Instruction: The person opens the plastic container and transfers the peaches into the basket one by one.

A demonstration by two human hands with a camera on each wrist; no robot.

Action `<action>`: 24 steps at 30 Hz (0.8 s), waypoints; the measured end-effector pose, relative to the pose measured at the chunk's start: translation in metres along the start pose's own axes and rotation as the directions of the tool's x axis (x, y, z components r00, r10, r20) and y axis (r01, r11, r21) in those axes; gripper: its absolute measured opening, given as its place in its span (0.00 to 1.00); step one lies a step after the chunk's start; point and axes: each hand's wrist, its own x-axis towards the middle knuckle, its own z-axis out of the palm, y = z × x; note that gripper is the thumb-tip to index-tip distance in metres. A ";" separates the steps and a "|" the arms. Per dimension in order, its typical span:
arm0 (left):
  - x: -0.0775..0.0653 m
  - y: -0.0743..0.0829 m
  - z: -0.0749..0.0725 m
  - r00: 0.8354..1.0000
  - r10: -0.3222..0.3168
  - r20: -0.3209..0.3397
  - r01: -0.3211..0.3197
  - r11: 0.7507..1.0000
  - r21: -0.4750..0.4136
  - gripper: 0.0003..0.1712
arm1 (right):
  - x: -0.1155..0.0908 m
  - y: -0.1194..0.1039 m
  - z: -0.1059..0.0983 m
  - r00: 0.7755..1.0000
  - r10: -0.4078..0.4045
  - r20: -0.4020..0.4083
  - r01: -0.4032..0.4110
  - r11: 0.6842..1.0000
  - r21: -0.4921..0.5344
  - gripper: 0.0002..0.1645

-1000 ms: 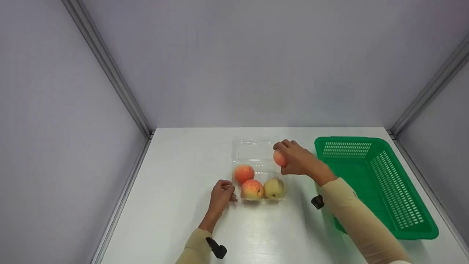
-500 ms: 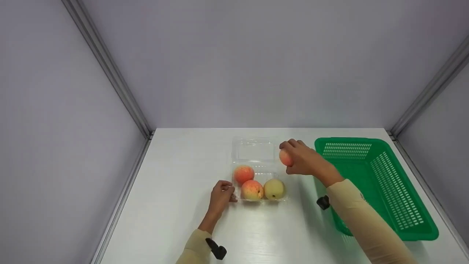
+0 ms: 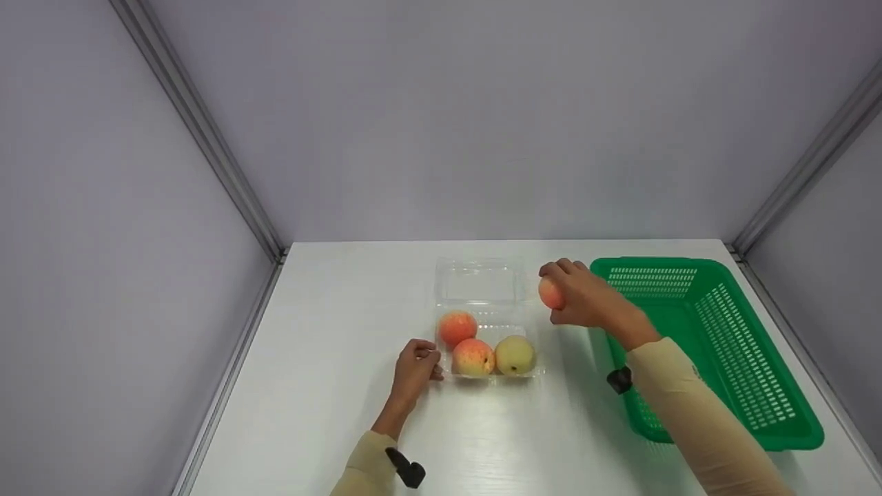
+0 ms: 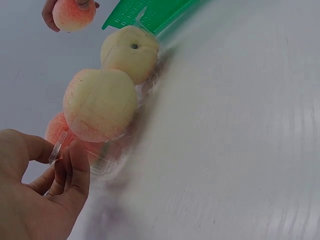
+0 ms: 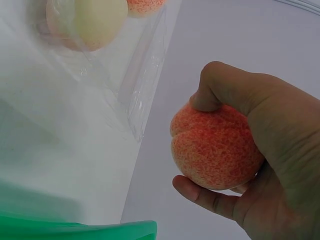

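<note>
A clear plastic clamshell box (image 3: 511,332) lies on the table with its lid (image 3: 481,284) folded back. In it sit a red peach (image 3: 457,328), a red-yellow peach (image 3: 473,357) and a pale yellow peach (image 3: 515,355). My left hand (image 3: 415,368) pinches the box's left rim (image 4: 58,146) between thumb and fingers, as the left wrist view shows. Above the table, between the box and the green basket, my right hand (image 3: 581,295) grips another reddish peach (image 5: 215,145). Its thumb is on one side and its fingers are on the other.
A green plastic basket (image 3: 807,428) with slotted walls stands on the right of the white table (image 3: 324,331). Grey panels (image 3: 510,138) wall in the table at the back and both sides.
My right hand has moved to the right with the peach, away from the clamshell box and nearer the green basket. The left hand stays at the box's rim.
</note>
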 end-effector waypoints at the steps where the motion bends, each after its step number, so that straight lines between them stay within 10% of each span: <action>1: 0.000 0.000 0.000 1.000 0.000 0.000 0.000 1.000 0.004 0.16 | -0.001 0.001 0.000 1.000 0.002 -0.001 -0.002 1.000 0.001 0.43; 24: 0.002 0.001 -0.005 1.000 -0.005 0.015 0.005 1.000 0.014 0.17 | -0.012 0.020 -0.007 1.000 0.014 -0.020 -0.014 1.000 0.017 0.40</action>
